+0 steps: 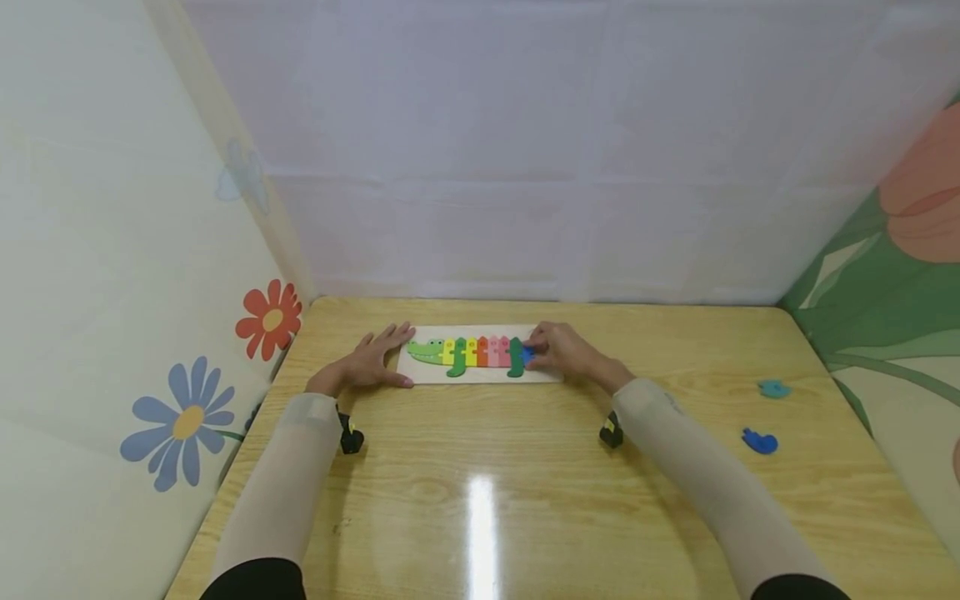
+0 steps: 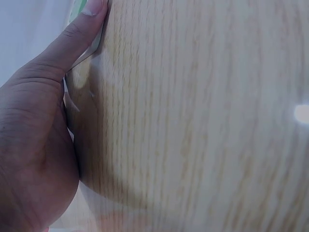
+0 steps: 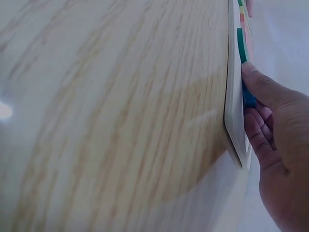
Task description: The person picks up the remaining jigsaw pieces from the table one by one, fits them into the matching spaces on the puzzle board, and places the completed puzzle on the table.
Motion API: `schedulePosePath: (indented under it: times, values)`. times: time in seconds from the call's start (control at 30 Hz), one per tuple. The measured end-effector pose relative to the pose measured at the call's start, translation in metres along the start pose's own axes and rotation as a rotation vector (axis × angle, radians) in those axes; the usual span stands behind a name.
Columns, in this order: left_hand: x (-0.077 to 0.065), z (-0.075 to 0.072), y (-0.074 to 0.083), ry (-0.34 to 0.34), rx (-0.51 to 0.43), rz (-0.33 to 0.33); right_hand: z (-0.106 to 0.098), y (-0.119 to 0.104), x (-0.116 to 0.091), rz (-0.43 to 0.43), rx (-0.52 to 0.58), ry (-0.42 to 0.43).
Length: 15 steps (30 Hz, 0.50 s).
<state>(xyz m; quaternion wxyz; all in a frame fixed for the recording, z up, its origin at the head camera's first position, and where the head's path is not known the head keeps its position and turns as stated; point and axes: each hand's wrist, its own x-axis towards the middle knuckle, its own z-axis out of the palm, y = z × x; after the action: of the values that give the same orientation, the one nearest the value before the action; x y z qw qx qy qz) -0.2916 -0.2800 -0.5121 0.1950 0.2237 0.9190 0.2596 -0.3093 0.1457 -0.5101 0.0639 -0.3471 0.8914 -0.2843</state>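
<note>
A pale wooden board (image 1: 430, 377) carries a crocodile puzzle (image 1: 491, 352), with a green head at the left and yellow, orange, pink and dark green pieces along the body. My left hand (image 1: 367, 361) spreads at the board's left end, thumb at the near corner and fingers at the far one. At the other end my right hand (image 1: 564, 350) pinches a blue puzzle piece (image 1: 528, 356) beside the dark green leg piece (image 1: 515, 358). In the right wrist view the thumb and fingers surround the blue piece (image 3: 249, 99), low against the board; they partly hide it.
Two loose pieces lie on the table at the right: a teal piece (image 1: 774, 388) and a blue curved piece (image 1: 761, 442). The wooden table (image 1: 420, 492) meets a white backdrop (image 1: 450, 208) behind the board. Flower-printed sheets (image 1: 75, 250) stand at both sides.
</note>
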Motion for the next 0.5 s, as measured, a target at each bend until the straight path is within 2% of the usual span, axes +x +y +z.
schedulePosePath:
  times: [0.5]
  values:
    - [-0.0003, -0.0004, -0.0006, 0.005, -0.008, 0.017, 0.001, 0.0022, 0.0002, -0.013, 0.009, 0.007]
